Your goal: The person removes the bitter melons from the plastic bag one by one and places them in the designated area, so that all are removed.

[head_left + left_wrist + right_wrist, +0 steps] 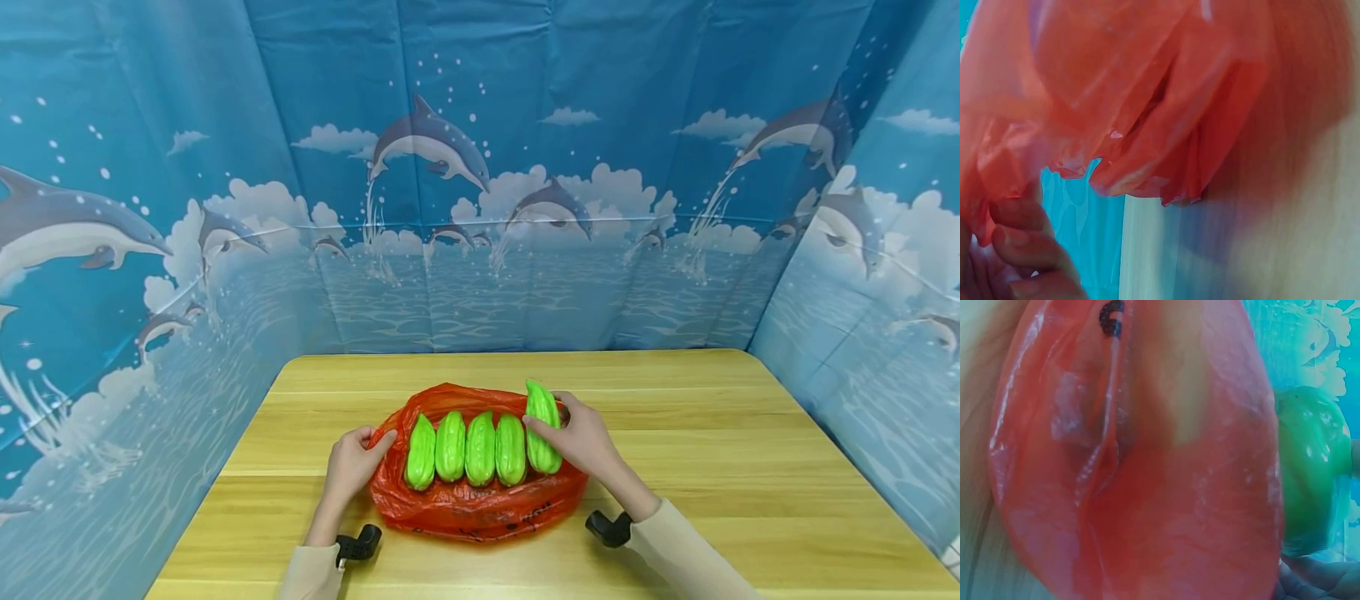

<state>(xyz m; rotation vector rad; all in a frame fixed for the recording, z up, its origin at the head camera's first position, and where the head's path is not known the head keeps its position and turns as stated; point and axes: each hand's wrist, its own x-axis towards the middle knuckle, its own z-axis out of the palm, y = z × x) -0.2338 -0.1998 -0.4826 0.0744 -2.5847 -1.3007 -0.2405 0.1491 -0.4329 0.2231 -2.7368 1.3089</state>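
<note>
A red plastic bag (480, 510) lies wide at its mouth on the table, dark print on its front. Several bright green, ridged bitter melons (480, 448) stand in a row inside it. At the bag's left edge my left hand (352, 462) pinches the plastic; the left wrist view shows its curled fingers (1022, 244) at the crumpled film. My right hand (581, 437) grips the rightmost bitter melon (542, 425), thumb across its front, raised and slightly tilted above the others at the bag's right side. In the right wrist view, the bag partly covers this bitter melon (1311, 469).
The bag sits on a light wooden table (712, 467). A blue curtain (480, 308) printed with dolphins hangs behind the table and along both sides. Each wrist wears a black camera mount, the left one (360, 542) near the bag's front edge.
</note>
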